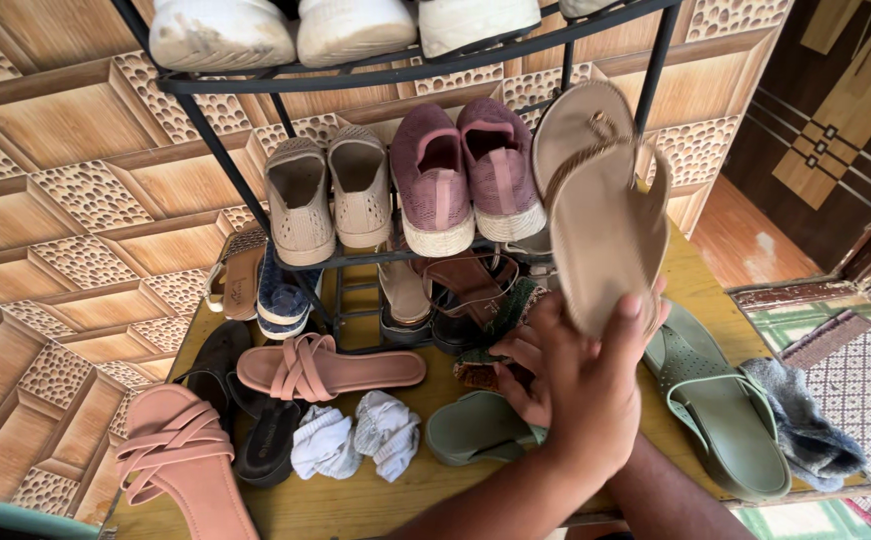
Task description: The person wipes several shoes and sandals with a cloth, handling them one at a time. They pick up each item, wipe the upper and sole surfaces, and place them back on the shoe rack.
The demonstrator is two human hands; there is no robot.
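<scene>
My left hand (585, 400) is raised in front of a black metal shoe rack (217, 150) and grips a flat beige sandal (605, 230) by its heel end, sole toward me, toe pointing up. A matching beige sandal (580, 120) leans on the rack's middle shelf just behind it. My right hand (517, 372) is lower and mostly hidden behind the left one. Its fingers curl beside a dark brown and green shoe (480, 365) at the rack's foot. Whether it grips that shoe is not visible.
Maroon knit shoes (465, 170) and beige slip-ons (330, 190) sit on the middle shelf, white shoes above. On the yellow table (355, 505) lie pink sandals (330, 370), a black sandal (265, 440), white socks (355, 440), green sandals (715, 410) and a grey sock (805, 425).
</scene>
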